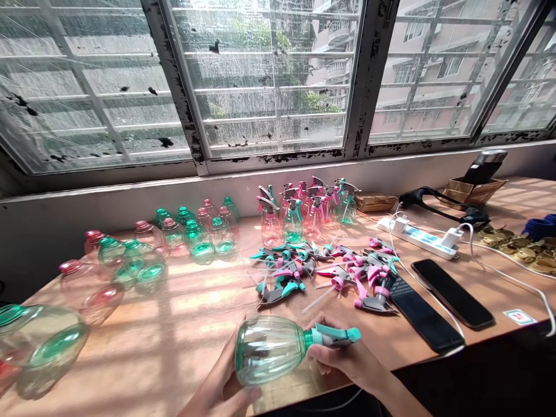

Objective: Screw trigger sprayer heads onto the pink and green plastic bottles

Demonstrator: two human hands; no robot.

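Note:
A clear green spray bottle point(271, 349) lies sideways in the air over the table's front edge, a teal and grey trigger head on its neck. Around its base curls my left hand point(226, 376). My right hand point(339, 353) grips the trigger head point(332, 335) at the collar, thumb on the near side. Just beyond the bottle, loose teal spray heads point(282, 289) and pink spray heads point(369, 272) lie in a heap with their tubes. Behind them several pink and green bottles with heads fitted point(293, 223) stand upright.
Headless green and pink bottles point(147, 263) spread across the left side. To the right lie two phones point(452, 292), a white power strip point(417, 237) with cables, a black strap point(443, 205), a cardboard box point(473, 188) and gold-coloured pieces point(516, 246). Windows rise behind the table.

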